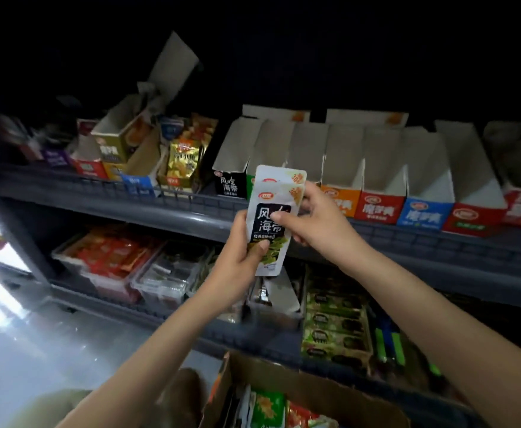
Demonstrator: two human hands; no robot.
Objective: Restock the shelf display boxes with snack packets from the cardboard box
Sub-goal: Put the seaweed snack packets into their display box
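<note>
A small stack of snack packets (274, 193) is held up in front of the upper shelf (98, 188), level with the row of display boxes (378, 208). At least two packets appear to be in the stack, since two logos are seen slightly offset at the top.

The lower part is gripped by the left hand (243, 253), with the thumb laid across the printed front and the fingers curled behind, so the stack is carried from below. The upper part is pinched by the right hand (318, 217), thumb on the black label and fingers behind. This hold is judged to serve for squaring the packets or for peeling one off before it is slotted in. The packets are held upright with the print facing outward, which matches the way they would stand in a box.

The black display box (230, 184) just to the left of the stack bears the same label and looks empty from here, so it is probably the intended target. The neighbouring boxes also show bare white inner walls.

The cardboard box (302, 383) sits low at the bottom of the view, under the arms, presumably so that more stock can be reached without stepping away. Green and red packets (267, 407) are visible inside it. On the lower shelf (114, 301), clear trays (166, 274) of other goods are seen.
</note>
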